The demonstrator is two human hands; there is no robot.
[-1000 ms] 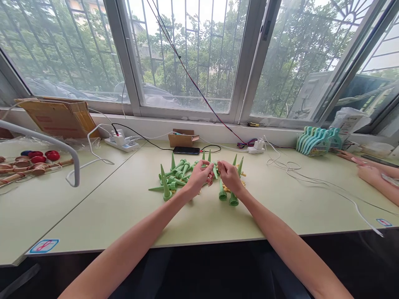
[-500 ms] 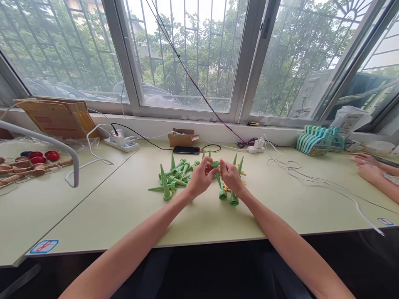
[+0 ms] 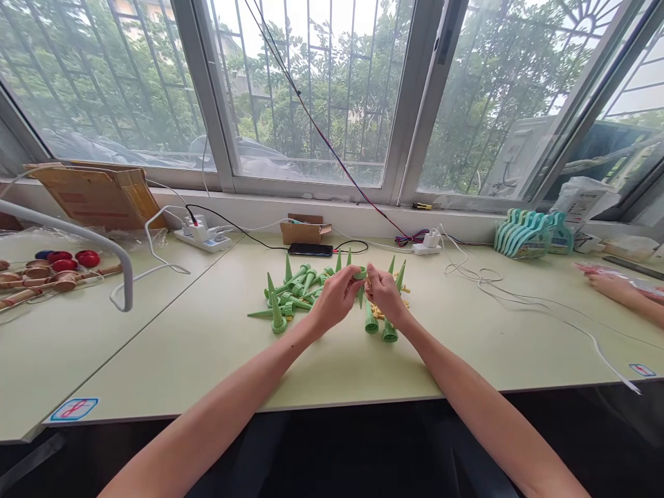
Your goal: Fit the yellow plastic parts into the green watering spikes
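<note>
Over the middle of the table my left hand [image 3: 335, 297] is closed around a green plastic plant watering spike [image 3: 362, 274]. The spike's wide collar shows between the fingertips, and its point hangs downward. Right against the collar, my right hand [image 3: 384, 292] is pinched closed; whatever lies in its fingertips is hidden. Below the right hand two more green spikes [image 3: 389, 333] lie with their hollow ends toward me. Small yellow pieces [image 3: 377, 311] are scattered behind them, partly covered by the hand. Left of my hands sits a pile of green spikes [image 3: 295, 290], some upright.
A black phone [image 3: 310, 250] and a small cardboard box [image 3: 305, 229] are at the back. White cables [image 3: 523, 297] cross the right side near turquoise hangers [image 3: 523, 234]. Wooden toys [image 3: 52, 273] and a lamp arm [image 3: 127, 277] are left. Another person's hand [image 3: 606, 282] is far right.
The held spike has turned in my fingers, its collar now tilted and closer to my right hand. At far right, the other person's hands have shifted, and a clear plastic bag shows there.
</note>
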